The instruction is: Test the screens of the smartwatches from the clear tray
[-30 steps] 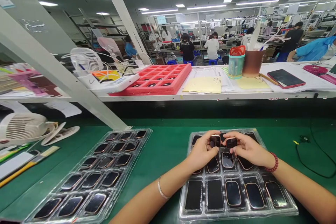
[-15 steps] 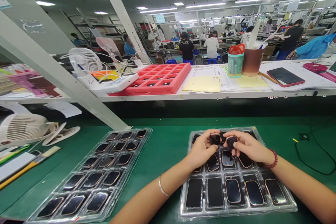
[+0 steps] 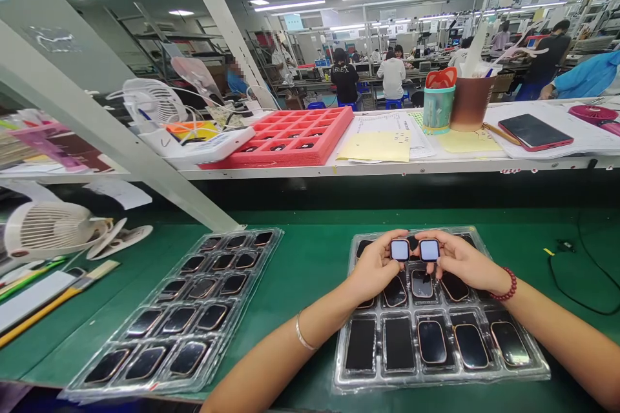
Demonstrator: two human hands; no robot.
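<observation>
My left hand (image 3: 375,269) holds a square smartwatch body (image 3: 400,250) with a lit white screen. Beside it, a second smartwatch body (image 3: 429,250), also lit white, is gripped by my right hand (image 3: 462,262). Both hands are over the clear plastic tray (image 3: 407,382) on the right, and the two screens face me side by side. More dark-screened watch bodies (image 3: 431,341) lie in the tray's pockets; two front-left pockets show only flat black rectangles (image 3: 361,343). My fingers and wrists hide part of the back rows.
Left on the green bench (image 3: 300,310) stands another clear tray (image 3: 213,361) of watch bodies. Farther left are a white fan (image 3: 53,229) and a brush (image 3: 97,276). The shelf bears a red foam tray (image 3: 310,153), cups (image 3: 472,103) and a phone (image 3: 535,131). A black cable (image 3: 557,290) lies right.
Both watch screens have gone from dark to lit white. My hands have turned the watches upright, facing me and level with each other. The view has shifted slightly.
</observation>
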